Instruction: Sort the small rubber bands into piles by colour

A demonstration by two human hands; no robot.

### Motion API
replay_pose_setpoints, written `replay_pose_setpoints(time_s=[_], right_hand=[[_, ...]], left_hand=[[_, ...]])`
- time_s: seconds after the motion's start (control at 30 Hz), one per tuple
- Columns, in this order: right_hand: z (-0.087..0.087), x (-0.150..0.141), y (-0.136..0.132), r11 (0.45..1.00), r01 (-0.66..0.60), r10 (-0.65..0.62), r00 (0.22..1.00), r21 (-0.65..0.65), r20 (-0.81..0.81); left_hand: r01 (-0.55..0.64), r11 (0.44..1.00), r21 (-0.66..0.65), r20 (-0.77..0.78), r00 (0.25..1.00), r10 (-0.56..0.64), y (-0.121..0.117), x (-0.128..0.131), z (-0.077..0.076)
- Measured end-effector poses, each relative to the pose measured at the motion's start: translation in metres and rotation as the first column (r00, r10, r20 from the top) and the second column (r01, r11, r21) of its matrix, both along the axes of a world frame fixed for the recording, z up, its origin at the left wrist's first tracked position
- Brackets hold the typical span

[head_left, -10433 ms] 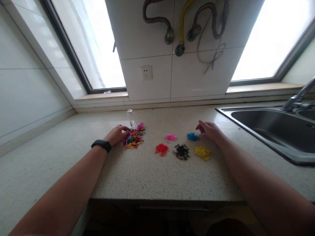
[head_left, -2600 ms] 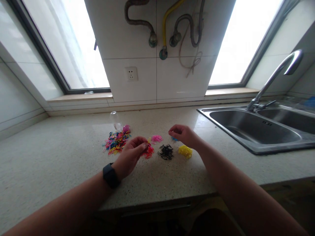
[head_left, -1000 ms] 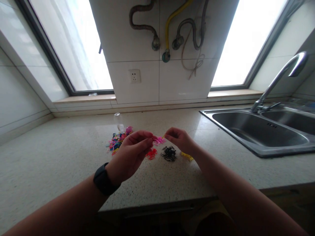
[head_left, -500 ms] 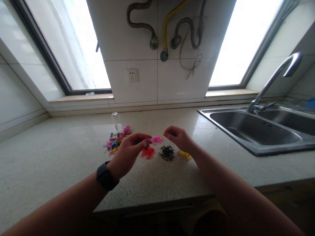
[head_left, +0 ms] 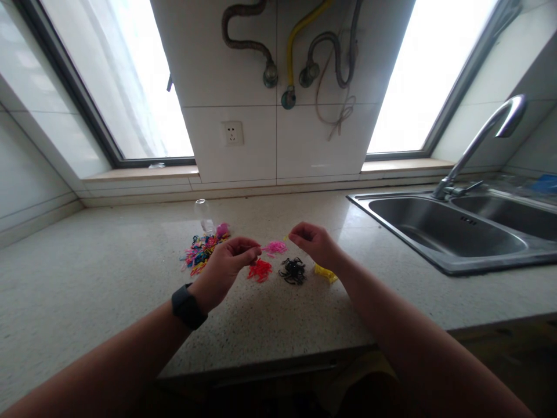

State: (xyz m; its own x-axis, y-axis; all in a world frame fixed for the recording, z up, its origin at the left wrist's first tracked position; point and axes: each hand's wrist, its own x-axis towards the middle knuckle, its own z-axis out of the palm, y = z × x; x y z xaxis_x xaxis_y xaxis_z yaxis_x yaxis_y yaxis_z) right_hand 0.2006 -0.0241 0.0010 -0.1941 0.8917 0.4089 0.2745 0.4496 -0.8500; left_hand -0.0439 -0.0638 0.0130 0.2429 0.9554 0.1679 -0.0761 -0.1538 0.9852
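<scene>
Okay, both of our hands are over the speckled, stone-like counter (head_left: 108, 278), well apart from its back edge. Our left hand (head_left: 224, 267), dark band (head_left: 189, 306) on the wrist, has thumb and fingertips pressed together beside the pink pile (head_left: 276, 249); can't tell whether a pink strand sits between them. Any lettering on that band is too dark to read. Our right hand (head_left: 317, 244) pinches a small, thin yellow band (head_left: 286, 237) at the fingertips, just above the counter and near the pink pile.

Piles are small, loopy, rubbery-looking bits: the red pile (head_left: 260, 270) below the left fingertips, the black pile (head_left: 292, 271) between our hands, nearer us, and the yellow pile (head_left: 325, 273) partly hidden by our right hand. We see the mixed pile (head_left: 200, 253) partly behind our left hand, with a smooth, round pink thing (head_left: 222, 230) and a see-through container (head_left: 204, 215) at its far side. Off right: brushed-metal sink (head_left: 444, 226), shiny curved faucet (head_left: 474, 142). White plastic outlet (head_left: 234, 133) on glossy tile, ribbed hose (head_left: 248, 44) above.
</scene>
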Motion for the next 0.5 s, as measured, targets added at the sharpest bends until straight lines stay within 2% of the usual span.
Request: replay_pose_setpoints(time_s=[0.13,0.2,0.23,0.3,0.37,0.43,0.5], right_hand=[[0.0,0.001,0.0,1.0,0.005,-0.005,1.0,0.005,0.0],[-0.001,0.001,0.001,1.0,0.005,-0.005,1.0,0.004,0.0],[-0.002,0.001,0.002,1.0,0.003,-0.003,1.0,0.002,0.0],[-0.004,0.002,0.003,1.0,-0.007,0.007,1.0,0.007,0.003],[-0.005,0.003,0.005,0.999,-0.021,0.021,1.0,0.025,0.004],[-0.006,0.003,0.007,0.999,-0.026,0.026,1.0,0.041,0.002],[-0.006,0.003,0.008,0.999,-0.023,0.023,1.0,0.049,0.001]], left_hand=[[0.024,1.0,-0.002,-0.098,0.995,-0.024,0.002,-0.003,-0.002],[0.054,0.996,0.069,-0.218,0.975,-0.037,0.001,-0.003,-0.001],[0.065,0.987,0.149,-0.308,0.951,-0.017,0.0,-0.004,-0.001],[0.119,0.928,0.353,-0.509,0.857,0.084,-0.003,-0.004,-0.002],[0.219,0.841,0.494,-0.667,0.716,0.205,-0.003,-0.004,-0.005],[0.305,0.802,0.514,-0.766,0.584,0.269,0.0,-0.005,-0.011],[0.339,0.805,0.487,-0.821,0.492,0.289,0.007,-0.005,-0.017]])
